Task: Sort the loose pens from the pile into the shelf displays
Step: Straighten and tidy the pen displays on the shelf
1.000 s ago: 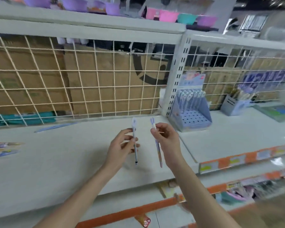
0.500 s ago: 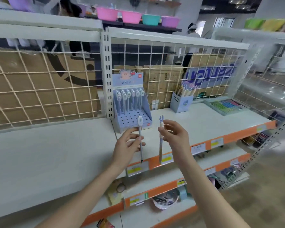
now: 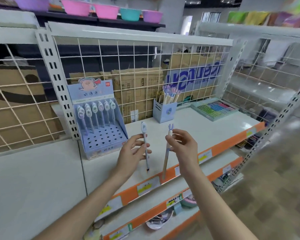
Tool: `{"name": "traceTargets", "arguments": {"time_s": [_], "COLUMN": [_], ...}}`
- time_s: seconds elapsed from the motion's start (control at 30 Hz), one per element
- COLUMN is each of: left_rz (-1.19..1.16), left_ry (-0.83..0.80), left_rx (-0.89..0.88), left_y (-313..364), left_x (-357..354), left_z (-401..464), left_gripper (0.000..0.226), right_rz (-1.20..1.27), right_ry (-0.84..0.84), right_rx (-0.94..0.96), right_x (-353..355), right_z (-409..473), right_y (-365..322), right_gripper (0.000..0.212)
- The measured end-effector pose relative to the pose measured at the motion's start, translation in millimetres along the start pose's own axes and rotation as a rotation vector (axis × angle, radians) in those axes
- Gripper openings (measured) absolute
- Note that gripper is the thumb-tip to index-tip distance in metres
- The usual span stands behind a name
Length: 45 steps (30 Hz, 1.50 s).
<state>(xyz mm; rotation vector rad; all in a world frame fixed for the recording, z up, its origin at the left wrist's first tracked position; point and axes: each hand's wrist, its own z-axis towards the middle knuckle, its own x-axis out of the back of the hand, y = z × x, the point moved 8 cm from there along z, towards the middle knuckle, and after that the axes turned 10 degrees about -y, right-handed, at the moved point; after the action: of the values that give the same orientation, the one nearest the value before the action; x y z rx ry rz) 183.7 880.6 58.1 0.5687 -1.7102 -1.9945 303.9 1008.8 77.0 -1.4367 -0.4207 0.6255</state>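
Nearest to us, our left hand (image 3: pixel 131 151) pinches a pen with an oval charm top (image 3: pixel 145 144) and our right hand (image 3: pixel 184 147) pinches a pen with a forked top (image 3: pixel 167 149), both upright above the shelf (image 3: pixel 189 125), so neither is placed yet. Behind them the stepped display (image 3: pixel 100 125) holds a back row of similar charm pens with many holes free (we judge the left pen belongs there). Farther right, the blue cup holder (image 3: pixel 164 110) seems the place for the other; the pile itself is not in view.
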Motion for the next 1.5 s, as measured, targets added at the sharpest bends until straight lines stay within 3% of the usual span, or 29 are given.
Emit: {"name": "traceTargets", "arguments": {"time_s": [0.43, 0.83, 1.07, 1.13, 1.27, 1.4, 1.5], "left_rz": [-0.058, -0.003, 0.03, 0.035, 0.072, 0.102, 0.112], "left_ry": [-0.004, 0.154, 0.226, 0.24, 0.258, 0.27, 0.281], "left_rx": [-0.008, 0.035, 0.03, 0.014, -0.007, -0.007, -0.007], "left_y": [-7.3, -29.7, -29.2, -27.4, -24.6, -25.9, -26.0], "left_x": [-10.8, -6.1, -13.5, -14.0, -12.0, -9.2, -8.7], "left_z": [140.1, 178.2, 177.3, 176.8, 174.0, 171.8, 171.4], "left_gripper": [0.025, 0.023, 0.025, 0.024, 0.026, 0.028, 0.028], "right_rz": [-0.103, 0.02, -0.233, -0.401, -0.74, -0.825, -0.86], "right_ry": [-0.016, 0.136, -0.027, -0.084, -0.084, -0.084, -0.125], "right_rx": [0.09, 0.309, 0.302, 0.31, 0.351, 0.384, 0.402], "right_x": [11.7, 38.3, 17.6, 8.8, 1.3, 0.3, -1.0], "right_z": [161.0, 251.6, 269.3, 269.9, 274.2, 274.9, 274.4], "right_y": [-30.0, -58.4, -43.6, -34.5, -16.6, -12.7, -12.6], "right_gripper": [0.017, 0.029, 0.024, 0.016, 0.021, 0.019, 0.029]}}
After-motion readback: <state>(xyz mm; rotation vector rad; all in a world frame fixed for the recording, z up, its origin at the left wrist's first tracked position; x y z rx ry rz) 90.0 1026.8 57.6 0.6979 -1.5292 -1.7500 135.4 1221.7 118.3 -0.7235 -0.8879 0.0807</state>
